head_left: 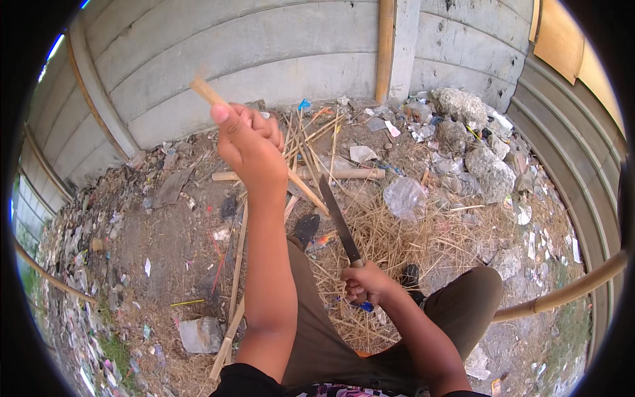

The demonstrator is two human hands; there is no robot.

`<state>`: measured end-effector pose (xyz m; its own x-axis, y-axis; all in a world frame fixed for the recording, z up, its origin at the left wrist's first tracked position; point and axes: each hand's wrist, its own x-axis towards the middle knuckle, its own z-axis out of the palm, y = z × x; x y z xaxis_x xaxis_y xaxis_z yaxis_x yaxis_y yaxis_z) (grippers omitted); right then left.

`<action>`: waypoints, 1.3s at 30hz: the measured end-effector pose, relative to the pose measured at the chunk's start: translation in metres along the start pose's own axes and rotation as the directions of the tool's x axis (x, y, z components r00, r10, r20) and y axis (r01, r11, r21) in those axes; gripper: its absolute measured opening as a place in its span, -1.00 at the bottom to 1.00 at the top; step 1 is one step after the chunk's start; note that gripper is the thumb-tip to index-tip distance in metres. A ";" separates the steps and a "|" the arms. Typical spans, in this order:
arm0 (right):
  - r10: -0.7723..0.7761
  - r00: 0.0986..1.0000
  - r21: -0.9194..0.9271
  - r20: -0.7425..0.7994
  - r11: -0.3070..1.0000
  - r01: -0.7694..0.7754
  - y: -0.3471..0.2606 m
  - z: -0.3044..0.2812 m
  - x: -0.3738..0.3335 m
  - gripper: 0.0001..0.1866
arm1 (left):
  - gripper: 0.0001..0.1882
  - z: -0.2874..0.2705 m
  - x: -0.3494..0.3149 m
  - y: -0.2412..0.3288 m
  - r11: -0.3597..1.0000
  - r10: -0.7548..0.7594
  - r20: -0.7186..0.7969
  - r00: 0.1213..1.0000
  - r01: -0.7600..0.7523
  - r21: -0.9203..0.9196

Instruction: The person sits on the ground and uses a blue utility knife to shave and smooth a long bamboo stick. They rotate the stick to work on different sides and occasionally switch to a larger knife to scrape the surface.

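My left hand [253, 149] is raised ahead of me, its fingers wrapped round a split bamboo strip [308, 192]. One end of the strip sticks up past my thumb, slightly blurred; the other slants down to the right, close to the knife. In my right hand [368, 281] is the handle of a long knife [338, 221] with a dark blade, held low between my knees. Its tip points up and away, and I cannot tell whether blade and strip touch. Pale bamboo shavings [397, 241] lie heaped beyond the knife.
A bamboo pole [350, 174] lies crosswise on the ground, with several thin bamboo strips [301, 142] near it. Longer strips [238, 264] lie left of my leg. Concrete rubble [489, 172] sits far right, below a concrete wall [278, 40]. A bamboo rail [562, 298] juts in from the right.
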<state>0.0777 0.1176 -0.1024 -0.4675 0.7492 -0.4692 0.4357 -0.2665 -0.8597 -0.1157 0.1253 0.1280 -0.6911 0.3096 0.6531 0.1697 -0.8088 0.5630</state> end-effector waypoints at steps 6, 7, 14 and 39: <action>-0.510 0.729 -0.018 -0.457 0.825 0.565 -0.129 -0.039 -0.065 -0.72 | -0.37 -0.009 0.000 -0.001 0.997 0.031 -0.048 0.998 -0.027 0.066; -0.622 0.573 -0.082 -0.533 0.713 0.697 -0.157 -0.043 -0.075 -0.71 | -0.37 -0.012 0.000 0.000 0.995 0.048 -0.048 0.998 -0.044 0.085; -0.469 0.851 -0.591 -0.236 0.764 0.257 0.015 0.007 0.011 -0.77 | -0.39 0.016 -0.008 -0.026 0.986 0.116 0.012 0.993 -0.117 0.123; 0.018 0.844 0.609 0.537 0.684 -0.402 -0.024 -0.040 -0.026 -0.71 | -0.42 0.007 -0.008 -0.010 0.997 0.032 0.083 0.996 -0.026 -0.071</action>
<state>0.1105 0.1290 -0.0616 -0.7992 0.3016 -0.5199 0.0178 -0.8528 -0.5220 -0.1068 0.1349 0.1207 -0.6244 0.3244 0.7105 0.1371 -0.8500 0.5086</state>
